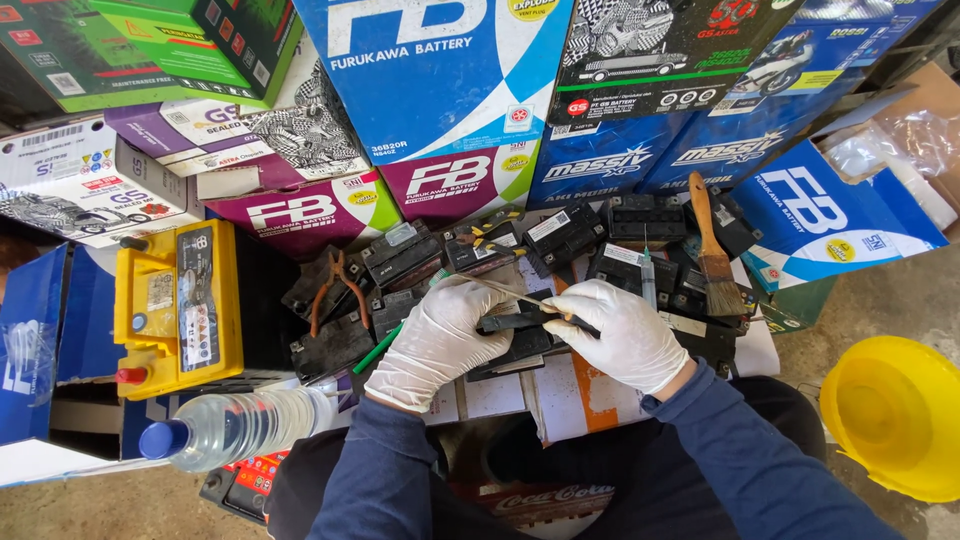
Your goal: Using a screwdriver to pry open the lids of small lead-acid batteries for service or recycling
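While both hands work: gloved left hand (pixel 432 345) and gloved right hand (pixel 622 335) meet over a small black battery (pixel 520 340) set just ahead of the lap.
Left fingers: curled narrow, pinching a thin rod-like tool (pixel 500 290) whose tip runs across toward the battery top; what kind of tool it is I cannot tell.
Right fingers: closed over the right end of the battery, holding it down and steady.
Battery position: lies flat on white paper sheets (pixel 560 395), between the two hands, touching both gloves.
Doing it well (judgement): keep the right hand pressing firmly so the case cannot slide; bring the tool in at a shallow angle and lever gently, since a slip would run the tip toward the right glove.
Near left: clear plastic bottle (pixel 235 425) with blue cap lies on its side, well apart from the work; best left there.
Left, further: yellow battery (pixel 180 305) sits upright beside the pile.
Just beyond hands: red-handled pliers (pixel 335 290) rest on a heap of black batteries (pixel 600 245); a green stick (pixel 378 348) pokes out under the left wrist.
Right of heap: paintbrush (pixel 712 250) lies across the batteries, bristles toward the person.
Far right: yellow round bowl (pixel 895 415) on the floor.
Farthest: stacked cartons (pixel 440 90) in blue, purple and green wall in the workspace.
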